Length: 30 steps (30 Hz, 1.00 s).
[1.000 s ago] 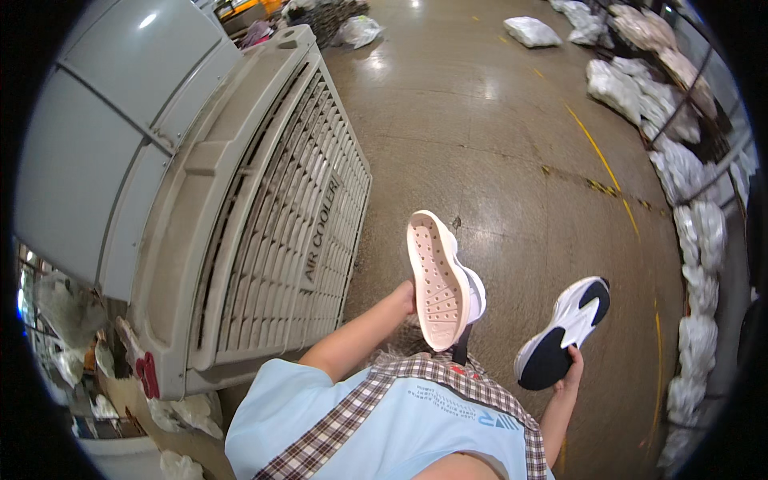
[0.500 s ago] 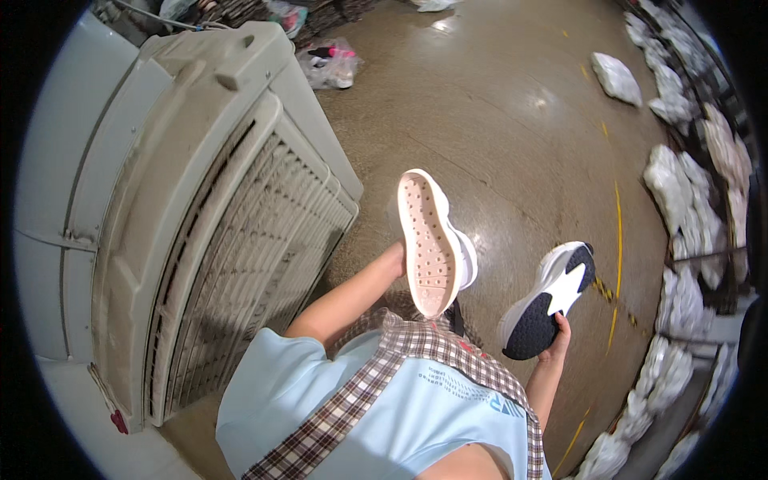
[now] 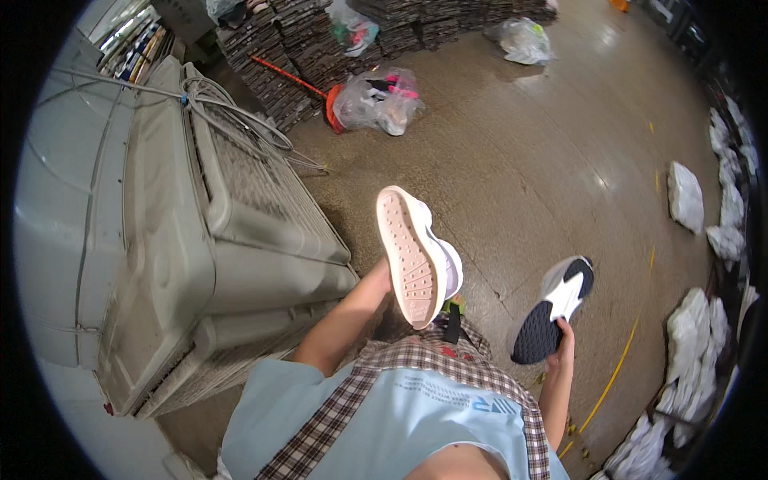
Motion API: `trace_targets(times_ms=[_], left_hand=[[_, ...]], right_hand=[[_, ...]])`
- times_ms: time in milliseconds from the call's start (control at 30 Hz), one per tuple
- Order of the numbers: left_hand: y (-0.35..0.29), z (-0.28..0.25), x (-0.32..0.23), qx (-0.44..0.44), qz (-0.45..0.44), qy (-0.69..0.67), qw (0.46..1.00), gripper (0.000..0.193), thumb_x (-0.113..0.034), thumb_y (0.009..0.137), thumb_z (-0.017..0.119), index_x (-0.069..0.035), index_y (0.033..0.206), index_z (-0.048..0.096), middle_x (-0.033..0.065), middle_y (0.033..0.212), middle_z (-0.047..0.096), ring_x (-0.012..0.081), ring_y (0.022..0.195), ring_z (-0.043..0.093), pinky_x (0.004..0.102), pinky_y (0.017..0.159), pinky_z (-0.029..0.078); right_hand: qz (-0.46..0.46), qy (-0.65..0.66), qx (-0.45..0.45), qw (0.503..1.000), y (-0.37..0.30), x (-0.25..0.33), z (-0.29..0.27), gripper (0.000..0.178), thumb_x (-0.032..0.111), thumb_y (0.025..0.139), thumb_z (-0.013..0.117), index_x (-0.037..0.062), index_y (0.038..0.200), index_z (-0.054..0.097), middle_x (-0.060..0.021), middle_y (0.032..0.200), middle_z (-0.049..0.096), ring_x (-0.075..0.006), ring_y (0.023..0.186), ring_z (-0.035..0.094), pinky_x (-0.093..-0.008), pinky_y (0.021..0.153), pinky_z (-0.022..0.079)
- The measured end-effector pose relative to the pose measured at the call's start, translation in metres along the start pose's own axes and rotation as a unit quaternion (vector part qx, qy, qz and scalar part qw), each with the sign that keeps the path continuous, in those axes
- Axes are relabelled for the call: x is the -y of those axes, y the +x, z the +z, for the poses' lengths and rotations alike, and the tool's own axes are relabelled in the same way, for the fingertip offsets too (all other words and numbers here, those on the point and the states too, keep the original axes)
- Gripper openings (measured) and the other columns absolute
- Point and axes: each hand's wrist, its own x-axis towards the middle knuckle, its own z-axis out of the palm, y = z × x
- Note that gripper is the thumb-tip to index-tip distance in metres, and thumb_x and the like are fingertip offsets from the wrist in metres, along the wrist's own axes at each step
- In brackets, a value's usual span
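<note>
My left hand (image 3: 385,278) is mostly hidden behind the white shoe soles (image 3: 414,264) that it holds up in front of my body. The front sole turns its pale pink inner side with rows of small holes toward me, and a second white one shows behind its right edge. On the right, my right hand (image 3: 563,346) grips the heel half of another shoe sole (image 3: 566,298) along its edge. That one shows its tread side, black at both ends with a white middle, and it tilts up to the right. Both hands are closed.
A large dusty grey-beige fan unit (image 3: 240,264) with a coiled cable (image 3: 228,112) stands close on my left. Ahead lie clear plastic bags (image 3: 372,104) by stacked flat sheets (image 3: 276,60) and an orange broom (image 3: 333,108). White wrapped bundles (image 3: 690,344) line the right, beyond a yellow floor line (image 3: 616,372).
The view has shifted forward and turned left: the fan unit's top, the stacked sheets and the broom now show. Both hands keep hold of the soles, little changed in pose.
</note>
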Motion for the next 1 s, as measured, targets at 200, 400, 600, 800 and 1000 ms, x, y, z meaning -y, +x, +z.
trace_targets(times_ms=[200,400,600,800,1000], left_hand=[[0.048,-0.020,-0.107,-0.078,0.097,-0.104,0.987,0.041,-0.036,0.089,0.052,-0.002,0.112,0.054,0.0126,0.107,0.062,0.0218,0.092,0.063,0.0348,0.076,0.054],[0.125,-0.052,-0.252,-0.153,0.158,-0.125,0.967,0.041,-0.034,0.088,0.053,-0.002,0.114,0.053,0.0123,0.108,0.060,0.0211,0.094,0.062,0.0336,0.077,0.054],[0.172,-0.074,-0.376,-0.293,0.207,-0.130,0.924,0.041,-0.032,0.088,0.054,-0.002,0.116,0.051,0.0120,0.110,0.059,0.0204,0.096,0.061,0.0325,0.077,0.054],[0.236,-0.120,-0.461,-0.329,0.231,-0.176,0.899,0.041,-0.032,0.088,0.054,-0.003,0.117,0.050,0.0116,0.110,0.059,0.0201,0.096,0.061,0.0321,0.077,0.054],[0.344,-0.191,-0.519,-0.377,0.235,-0.234,0.865,0.041,-0.031,0.088,0.054,-0.003,0.118,0.050,0.0112,0.110,0.058,0.0198,0.096,0.061,0.0316,0.077,0.054]], right_hand=[[0.051,-0.112,0.182,0.976,0.168,0.063,0.220,0.038,0.019,0.078,0.061,0.0003,0.110,0.055,-0.0121,0.103,0.062,-0.0244,0.093,0.061,-0.0354,0.082,0.049],[0.153,-0.113,0.250,0.949,0.276,0.075,0.450,0.041,0.015,0.080,0.058,-0.0016,0.117,0.050,-0.0152,0.110,0.060,-0.0274,0.099,0.059,-0.0399,0.086,0.048],[0.298,-0.163,0.268,0.901,0.403,0.052,0.653,0.056,0.021,0.077,0.061,0.0050,0.127,0.041,-0.0133,0.124,0.051,-0.0330,0.113,0.050,-0.0566,0.095,0.035],[0.240,-0.257,0.134,0.927,0.532,-0.002,0.836,0.048,0.017,0.078,0.065,0.0078,0.121,0.045,-0.0080,0.125,0.043,-0.0290,0.115,0.040,-0.0584,0.092,0.032],[0.155,-0.269,0.165,0.936,0.718,-0.118,0.971,0.049,0.007,0.074,0.067,-0.0007,0.116,0.045,-0.0115,0.112,0.054,-0.0306,0.105,0.052,-0.0527,0.084,0.044]])
